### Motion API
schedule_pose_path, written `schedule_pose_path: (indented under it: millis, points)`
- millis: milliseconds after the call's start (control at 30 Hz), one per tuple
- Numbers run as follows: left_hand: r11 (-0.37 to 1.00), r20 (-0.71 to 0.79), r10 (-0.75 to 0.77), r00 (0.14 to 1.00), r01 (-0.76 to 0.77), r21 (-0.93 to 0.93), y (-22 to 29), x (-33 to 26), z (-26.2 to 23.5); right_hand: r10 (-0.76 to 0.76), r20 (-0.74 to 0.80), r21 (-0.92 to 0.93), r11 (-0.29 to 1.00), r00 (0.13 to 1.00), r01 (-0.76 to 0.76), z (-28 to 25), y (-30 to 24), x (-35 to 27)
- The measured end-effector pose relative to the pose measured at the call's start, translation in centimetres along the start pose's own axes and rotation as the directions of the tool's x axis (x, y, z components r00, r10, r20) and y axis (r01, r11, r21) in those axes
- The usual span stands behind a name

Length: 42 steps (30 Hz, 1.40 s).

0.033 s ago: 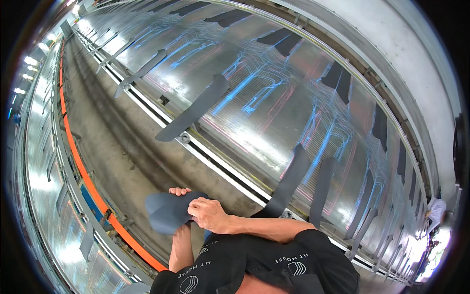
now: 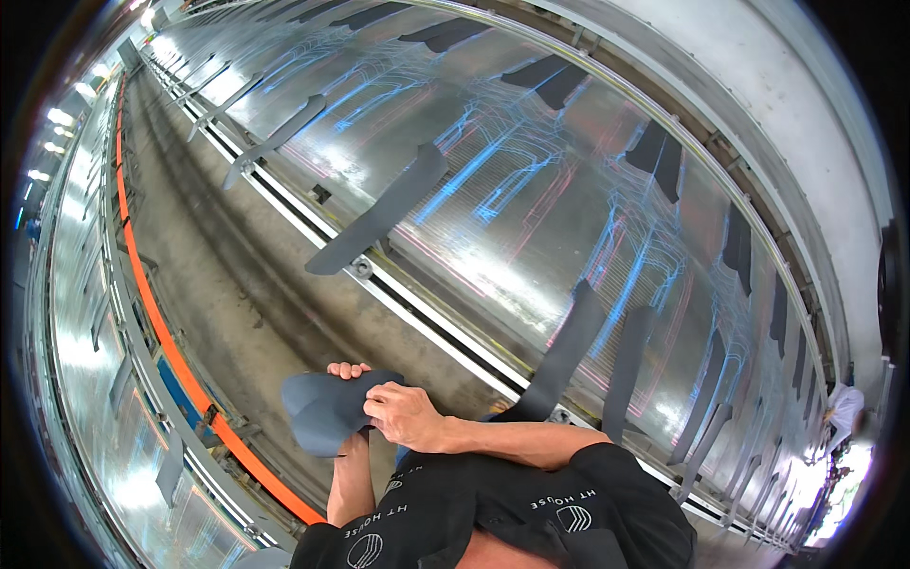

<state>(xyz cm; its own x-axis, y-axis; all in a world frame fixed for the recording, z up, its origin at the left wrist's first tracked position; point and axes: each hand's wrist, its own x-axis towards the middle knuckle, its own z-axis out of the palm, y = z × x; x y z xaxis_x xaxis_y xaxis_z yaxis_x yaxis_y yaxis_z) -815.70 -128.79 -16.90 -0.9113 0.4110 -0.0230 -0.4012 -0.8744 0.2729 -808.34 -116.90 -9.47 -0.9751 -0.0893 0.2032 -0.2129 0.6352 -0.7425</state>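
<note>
Since the earlier frame, the long metal surface (image 2: 374, 156) and its dark grey strips (image 2: 381, 213) have slid very slightly rightward in view, while both hands keep their places. Blue and red lines mark the shiny metal, and several strips hang over its near edge. An aisle floor (image 2: 275, 313) runs alongside, with an orange rail (image 2: 162, 327) and a second metal surface (image 2: 81, 346) on its left. At the far right stands a person in white (image 2: 843, 406).

The blue-grey piece (image 2: 327, 417) is held over the aisle, in front of the body. The left hand (image 2: 348, 371) reaches behind it, fingers curled over its far edge. The right hand (image 2: 406, 417) has its fingers bent closely together, gripping the piece's right side.
</note>
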Motion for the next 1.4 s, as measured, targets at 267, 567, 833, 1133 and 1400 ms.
schedule_pose_path:
  millis: [267, 567, 833, 1133, 1400]
  points:
    - [1.000, -0.134, 0.011, 0.991, -0.013, -0.009, 5.8, 4.9, -6.7, 0.394, -0.212, 0.621, 0.761, 0.894, -0.188, -3.6, 2.3, 8.0]
    - [0.988, -0.217, 0.088, 0.972, -0.113, -0.104, 9.5, 8.9, -1.6, 0.877, -0.118, 0.993, 0.118, 0.465, 0.030, -10.2, 22.3, 11.8]
    - [0.982, -0.230, 0.147, 0.962, -0.171, -0.086, 14.5, 11.7, -5.1, 0.290, -0.816, 0.008, 0.871, 0.500, -0.492, -6.6, 18.5, 12.8]
    - [0.989, 0.015, 0.139, 0.990, -0.138, -0.051, 24.0, 19.3, -11.6, -0.164, 0.045, 0.027, 0.986, 0.985, 0.163, 13.5, -2.0, 29.1]
    - [0.995, 0.022, 0.045, 0.999, -0.043, -0.091, 32.1, 24.1, -8.3, -0.163, 0.109, -0.020, 0.986, 0.980, 0.167, 16.3, -5.5, 37.6]
